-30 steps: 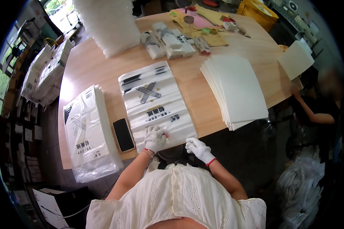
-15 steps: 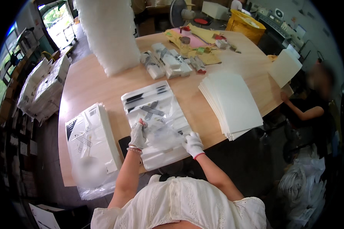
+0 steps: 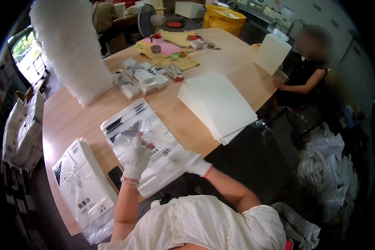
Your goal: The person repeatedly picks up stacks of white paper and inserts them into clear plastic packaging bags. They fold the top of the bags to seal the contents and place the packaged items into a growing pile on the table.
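Note:
A flat packet of white sheets in clear plastic (image 3: pixel 160 132), printed with black marks, lies slantwise at the table's near edge in front of me. My left hand (image 3: pixel 134 155), in a white knitted glove with reddish fingertips showing, is over its left part, fingers apart. My right hand (image 3: pixel 194 163), gloved too, is at the packet's right near corner; motion smears its fingers, so its grip is hidden. To the left, a stack of similar wrapped packets (image 3: pixel 86 183) lies partly over the table edge, and a dark flat phone-like thing (image 3: pixel 115 176) is between the two.
Loose white sheets (image 3: pixel 221 104) lie fanned to the right. Small wrapped packs (image 3: pixel 141 77), a jar (image 3: pixel 156 54) and yellow paper (image 3: pixel 183 62) are farther back. A tall white fluffy block (image 3: pixel 71 50) stands at the left. A person (image 3: pixel 304 79) sits at the right edge holding a white board.
The view has swung right, so the table appears farther left. The plastic bunched between my hands now lies flatter, and the packet's print shows there. My left hand's fingers have spread.

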### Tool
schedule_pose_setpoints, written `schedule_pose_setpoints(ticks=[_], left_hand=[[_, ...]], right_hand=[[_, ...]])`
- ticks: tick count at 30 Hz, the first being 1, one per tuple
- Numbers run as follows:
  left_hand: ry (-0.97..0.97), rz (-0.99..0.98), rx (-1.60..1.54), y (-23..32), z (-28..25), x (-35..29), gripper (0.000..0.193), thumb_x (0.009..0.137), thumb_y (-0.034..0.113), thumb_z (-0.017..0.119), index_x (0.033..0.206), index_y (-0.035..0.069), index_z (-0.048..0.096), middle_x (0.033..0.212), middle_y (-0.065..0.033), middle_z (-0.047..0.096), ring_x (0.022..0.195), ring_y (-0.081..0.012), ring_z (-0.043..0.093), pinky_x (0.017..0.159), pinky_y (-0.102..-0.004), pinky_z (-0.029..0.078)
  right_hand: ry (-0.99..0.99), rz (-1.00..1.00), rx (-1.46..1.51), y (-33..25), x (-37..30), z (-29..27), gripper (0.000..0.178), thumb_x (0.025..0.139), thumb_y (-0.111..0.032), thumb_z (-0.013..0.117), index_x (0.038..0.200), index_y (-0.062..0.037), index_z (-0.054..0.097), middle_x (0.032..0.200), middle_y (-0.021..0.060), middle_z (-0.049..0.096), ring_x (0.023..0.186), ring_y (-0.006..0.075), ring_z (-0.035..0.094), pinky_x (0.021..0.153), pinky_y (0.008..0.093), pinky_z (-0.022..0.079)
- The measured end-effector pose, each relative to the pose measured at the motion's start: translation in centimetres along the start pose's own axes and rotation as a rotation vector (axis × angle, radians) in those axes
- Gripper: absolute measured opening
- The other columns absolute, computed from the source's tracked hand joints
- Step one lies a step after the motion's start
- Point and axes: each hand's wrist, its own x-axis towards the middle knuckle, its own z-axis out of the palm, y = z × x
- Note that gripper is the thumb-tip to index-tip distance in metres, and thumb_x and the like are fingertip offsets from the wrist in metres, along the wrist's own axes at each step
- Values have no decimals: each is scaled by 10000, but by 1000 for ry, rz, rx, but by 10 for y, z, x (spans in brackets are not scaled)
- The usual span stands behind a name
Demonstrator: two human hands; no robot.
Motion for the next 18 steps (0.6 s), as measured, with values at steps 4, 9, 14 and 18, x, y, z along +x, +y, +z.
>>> schedule_pose_setpoints(ticks=[4, 9, 14, 18], left_hand=[[448, 217, 155, 27, -5, -24, 445, 722, 96, 691, 1137, 46, 538, 987, -125, 620, 916, -294, 592, 772, -386, 478], [365, 348, -170, 71, 16, -54, 321, 746, -104, 588, 1040, 22, 570, 906, -82, 641, 831, -194, 629, 783, -298, 484], [-484, -47, -742, 102, 82, -52, 179, 869, 59, 548, 1039, 8, 572, 948, -74, 626, 862, -152, 612, 752, -267, 485], [-644, -812, -1646, 91, 153, -43, 199, 905, 143, 505, 1074, 60, 570, 961, -52, 626, 840, -183, 605, 751, -326, 488]], right_hand=[[134, 496, -859, 32, -56, -123, 781, 736, -283, 657, 1381, -67, 272, 1350, 180, 370, 1242, 342, 366, 1022, 390, 340], [161, 561, -277, 121, -73, -186, 911, 735, -362, 707, 1422, -97, 172, 1137, 150, 590, 1147, 305, 494, 981, 372, 376], [371, 395, -338, 137, -70, -192, 231, 848, -254, 580, 1025, -108, 607, 800, 132, 634, 770, 271, 632, 666, 362, 491], [291, 142, -358, 7, -82, -150, 87, 829, -205, 572, 868, -155, 632, 794, 105, 626, 729, 316, 602, 623, 385, 473]])
